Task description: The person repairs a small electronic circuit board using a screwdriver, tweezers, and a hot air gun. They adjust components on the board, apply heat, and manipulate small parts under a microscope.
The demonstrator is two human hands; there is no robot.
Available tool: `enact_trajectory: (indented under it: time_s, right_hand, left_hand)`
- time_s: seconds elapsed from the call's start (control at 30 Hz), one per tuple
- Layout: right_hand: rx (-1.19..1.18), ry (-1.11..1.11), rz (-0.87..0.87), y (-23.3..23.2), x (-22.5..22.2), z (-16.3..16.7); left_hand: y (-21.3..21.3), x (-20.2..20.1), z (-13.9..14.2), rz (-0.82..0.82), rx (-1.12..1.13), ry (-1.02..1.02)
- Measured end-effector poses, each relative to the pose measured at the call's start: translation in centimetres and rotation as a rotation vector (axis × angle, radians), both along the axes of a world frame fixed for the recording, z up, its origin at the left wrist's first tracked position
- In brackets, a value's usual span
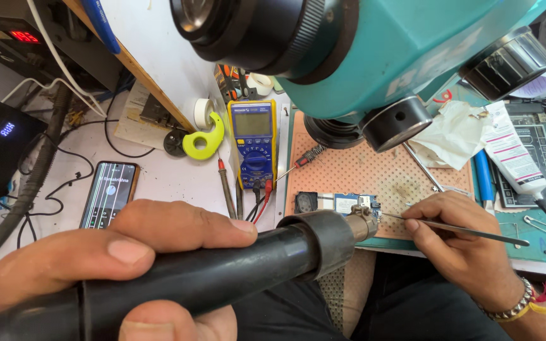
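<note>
1. Hot-air wand (222, 268): matt black plastic, metal nozzle.
2. Tweezers (469, 232): thin bright metal (smooth).
3. Work mat (355, 173): orange, dotted, rough-looking.
4. Microscope (380, 44): glossy teal body, black knurled knobs.
5. Tissue (453, 129): crumpled white paper.

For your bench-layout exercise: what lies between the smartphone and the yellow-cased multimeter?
In the head view, a red-tipped probe lies on bare white bench between the smartphone and the multimeter, close to the multimeter.

A white table (165, 183) is carrying a phone (109, 193), a yellow-and-blue multimeter (253, 142), a yellow-green tape dispenser (202, 140), and an orange perforated mat (361, 173) bearing a small circuit board (339, 203).
</note>
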State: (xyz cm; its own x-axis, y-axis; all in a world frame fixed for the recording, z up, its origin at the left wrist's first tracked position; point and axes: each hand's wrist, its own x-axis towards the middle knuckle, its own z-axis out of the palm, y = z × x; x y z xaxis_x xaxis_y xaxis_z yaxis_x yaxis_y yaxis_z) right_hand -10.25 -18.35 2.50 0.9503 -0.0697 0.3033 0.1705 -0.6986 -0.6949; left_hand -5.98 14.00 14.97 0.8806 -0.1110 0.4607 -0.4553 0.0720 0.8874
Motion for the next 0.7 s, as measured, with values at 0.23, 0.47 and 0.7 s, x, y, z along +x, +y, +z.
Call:
enact_trajectory:
  time_s: [0.23, 0.47, 0.7]
  right_hand:
    - [0.004, 0.032, 0.007, 0.0, 0.0, 0.0]
    - [0.012, 0.049, 0.009, -0.1, 0.1, 0.0]
    - [-0.053, 0.010, 0.030, -0.1, 0.1, 0.5]
  left_hand:
    - [0.1, 0.0, 0.6, -0.015, -0.010, 0.091]
    - [-0.5, -0.4, 0.0, -0.055, -0.038, 0.069]
    - [-4.8, 1.1, -2.8, 0.004, -0.328, -0.055]
